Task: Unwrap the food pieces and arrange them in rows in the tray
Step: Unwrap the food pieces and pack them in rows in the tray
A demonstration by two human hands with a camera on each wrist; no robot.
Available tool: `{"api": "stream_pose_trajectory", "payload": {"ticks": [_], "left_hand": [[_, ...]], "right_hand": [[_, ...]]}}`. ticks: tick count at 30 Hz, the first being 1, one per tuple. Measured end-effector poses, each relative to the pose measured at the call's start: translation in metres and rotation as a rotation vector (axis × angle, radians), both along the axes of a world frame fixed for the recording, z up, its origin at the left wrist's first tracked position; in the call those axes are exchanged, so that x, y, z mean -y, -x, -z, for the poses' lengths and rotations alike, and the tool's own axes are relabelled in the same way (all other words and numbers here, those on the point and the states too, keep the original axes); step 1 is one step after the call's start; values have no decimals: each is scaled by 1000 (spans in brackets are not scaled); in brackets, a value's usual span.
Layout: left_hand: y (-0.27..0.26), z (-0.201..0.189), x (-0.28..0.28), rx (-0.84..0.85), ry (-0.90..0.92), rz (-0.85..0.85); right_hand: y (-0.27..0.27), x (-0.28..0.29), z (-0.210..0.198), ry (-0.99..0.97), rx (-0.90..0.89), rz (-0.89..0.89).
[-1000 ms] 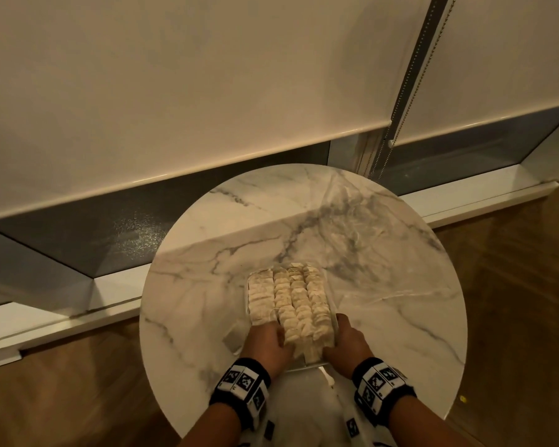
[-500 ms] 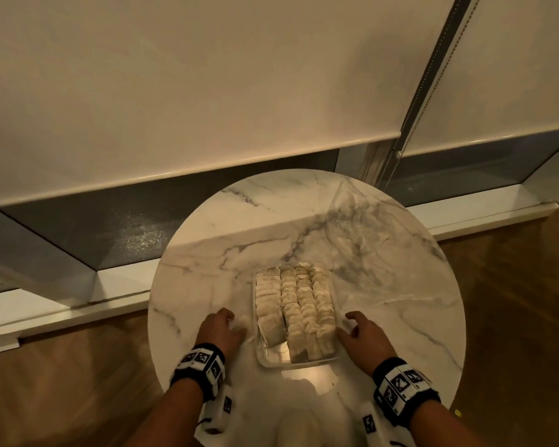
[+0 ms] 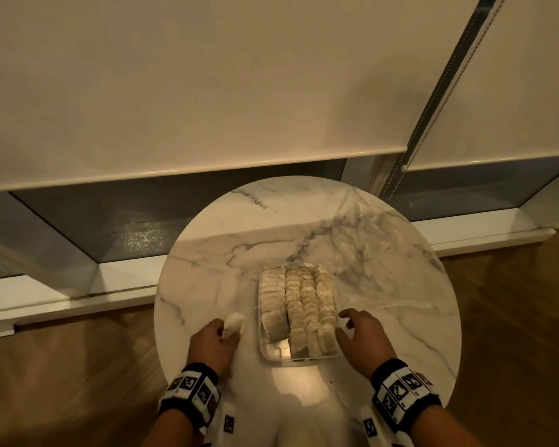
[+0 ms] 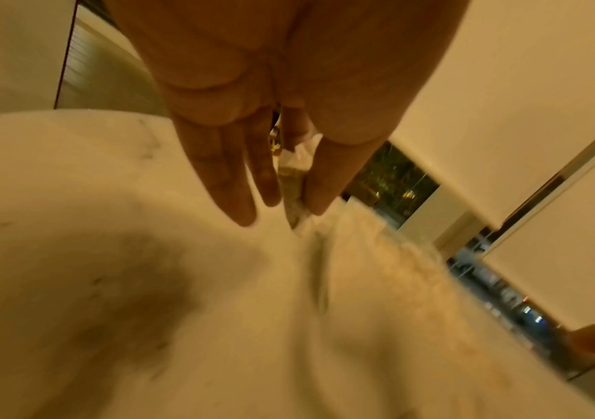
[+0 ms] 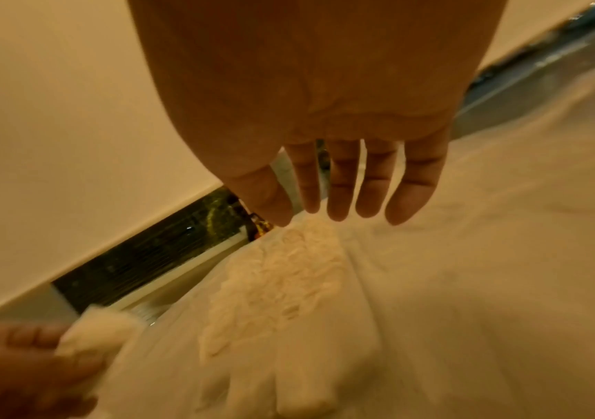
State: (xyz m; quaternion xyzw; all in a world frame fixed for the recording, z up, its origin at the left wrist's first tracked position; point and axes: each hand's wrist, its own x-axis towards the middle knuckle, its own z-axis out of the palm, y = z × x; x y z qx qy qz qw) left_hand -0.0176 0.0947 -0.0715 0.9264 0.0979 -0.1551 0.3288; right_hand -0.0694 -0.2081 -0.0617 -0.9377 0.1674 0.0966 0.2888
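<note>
Head view, round marble table [image 3: 226, 269], clear rectangular tray [image 3: 262, 345]

1. Both forearms are bare; no sleeves show.
2. The left hand [image 3: 212, 345] is bare, with no glove or ring visible.
3. The right hand [image 3: 362, 341] is likewise bare.
4. The left wristband [image 3: 191, 393] is black and fuzzy-edged, carrying a row of white squares printed with black block-pattern markers.
5. The right wristband [image 3: 404, 393] matches it: black band, white squares, black square markers.
6. Below each band hangs a white mount, also bearing small black-and-white markers; its exact shape is cut off at the frame edge.
</note>
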Motion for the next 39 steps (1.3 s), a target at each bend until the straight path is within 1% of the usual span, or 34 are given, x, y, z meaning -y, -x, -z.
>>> {"api": "stream_pose_trajectory", "payload": {"ticks": [1, 3, 5, 6, 8, 10, 13, 15, 17, 19, 21, 23, 25, 30, 36, 39], "left_hand": [[2, -9, -1, 21, 62, -24], [4, -28, 4, -3, 302, -77], [6, -45, 15, -56, 525, -63], [8, -52, 24, -67, 580, -21], [11, -66, 44, -52, 621, 60], [16, -79, 63, -29, 663, 105], [27, -91, 86, -9, 770, 111], [33, -96, 95, -6, 814, 76], [37, -98, 102, 4, 826, 57], [41, -100, 108, 27, 800, 58], [44, -103, 116, 46, 766, 53], [48, -105, 125, 62, 748, 32], [51, -103, 133, 61, 743, 16], [61, -96, 153, 45, 748, -13], [71, -74, 170, 60, 755, -86], [77, -70, 180, 53, 757, -81]], "right_hand": [[-1, -5, -5, -10, 43, -50], [-5, -17, -21, -102, 118, -113], [-11, -31, -43, -298, 137, -111], [-13, -36, -53, -410, 122, -115], [-17, -42, -70, -562, 83, -151], [-20, -42, -80, -627, 114, -204], [-21, -30, -88, -684, 205, -208], [-19, -24, -92, -788, 164, -155], [-14, -15, -95, -887, 57, -110], [-9, -6, -98, -935, -11, -150], [-3, 4, -101, -968, 2, -175], [0, 13, -101, -982, 36, -142], [1, 20, -100, -971, 44, -126], [9, 36, -88, -840, 23, -200], [22, 56, -83, -845, -23, -253], [27, 67, -79, -786, -45, -247]]}}
